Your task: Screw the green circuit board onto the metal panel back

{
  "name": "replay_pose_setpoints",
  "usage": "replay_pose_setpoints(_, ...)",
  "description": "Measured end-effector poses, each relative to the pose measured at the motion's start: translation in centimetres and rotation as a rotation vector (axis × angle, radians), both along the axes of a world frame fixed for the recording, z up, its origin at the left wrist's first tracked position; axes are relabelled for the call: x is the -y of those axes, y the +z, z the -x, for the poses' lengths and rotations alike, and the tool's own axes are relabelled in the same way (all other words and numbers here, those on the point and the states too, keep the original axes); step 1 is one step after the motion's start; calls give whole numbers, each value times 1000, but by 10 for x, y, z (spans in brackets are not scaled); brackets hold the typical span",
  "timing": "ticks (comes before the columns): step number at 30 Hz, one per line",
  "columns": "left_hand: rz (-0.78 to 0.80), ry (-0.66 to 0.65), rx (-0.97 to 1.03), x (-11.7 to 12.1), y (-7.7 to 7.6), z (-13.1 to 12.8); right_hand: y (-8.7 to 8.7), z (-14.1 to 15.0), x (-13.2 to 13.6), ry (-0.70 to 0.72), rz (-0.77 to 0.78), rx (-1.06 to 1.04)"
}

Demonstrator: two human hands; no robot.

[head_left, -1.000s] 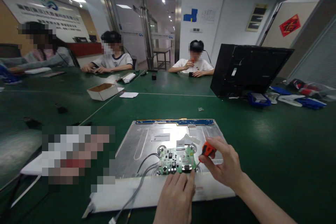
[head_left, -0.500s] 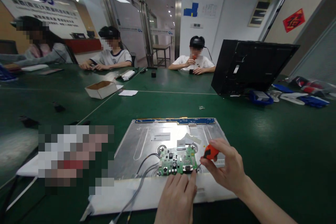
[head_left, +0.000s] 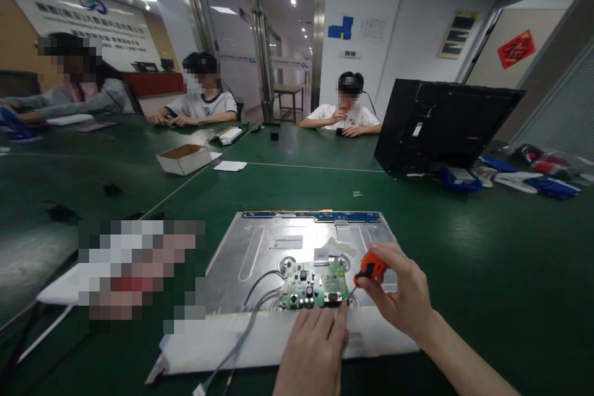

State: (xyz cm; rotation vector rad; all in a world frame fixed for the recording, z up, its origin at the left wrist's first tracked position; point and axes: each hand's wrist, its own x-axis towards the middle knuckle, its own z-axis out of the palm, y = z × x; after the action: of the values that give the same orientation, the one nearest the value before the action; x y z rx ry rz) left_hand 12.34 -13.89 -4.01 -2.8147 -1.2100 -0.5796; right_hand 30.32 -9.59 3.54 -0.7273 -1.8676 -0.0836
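Note:
My right hand (head_left: 403, 291) grips the orange and black handle of a screwdriver (head_left: 370, 268) between thumb and fingers. Its thin shaft slants down and left to the lower right corner of a green circuit board (head_left: 318, 283). My left hand (head_left: 313, 346) lies with fingers stretched out along the board's front edge, the index fingertip at that same corner close to the screwdriver tip. Whether the tip sits in a screw is too small to tell. The board rests on the metal back of a flat display panel (head_left: 260, 253), and grey cables (head_left: 253, 322) run from its left side.
Beyond the panel, a black monitor (head_left: 445, 127) stands at the right near blue and white gloves (head_left: 552, 185). An open white box (head_left: 183, 159) sits at the back left. Several people are seated around the green table (head_left: 288, 182). A blurred-out patch (head_left: 134, 272) covers something at left.
The view has tilted slightly. My right hand has turned the screwdriver handle a little, with its tip still at the board's corner. My left hand has stayed in place.

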Motion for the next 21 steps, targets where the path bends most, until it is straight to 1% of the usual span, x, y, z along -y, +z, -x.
replay_pose_setpoints(5,22,25,13,1,4,-3,-1,-2,3,21,54,37)
replay_pose_setpoints(10,17,12,14,0,2,-1,0,-2,-1,-36,-27,7)
replay_pose_setpoints(12,0,12,19,-1,2,-1,1,-2,-2,-39,-43,11)
replay_pose_setpoints(14,-19,10,23,-1,2,-2,3,-2,-1,-20,-36,23)
replay_pose_setpoints(18,-28,28,30,0,6,-4,4,-1,3,56,26,39)
replay_pose_setpoints(21,-11,31,26,1,9,-3,2,0,3,39,10,26)
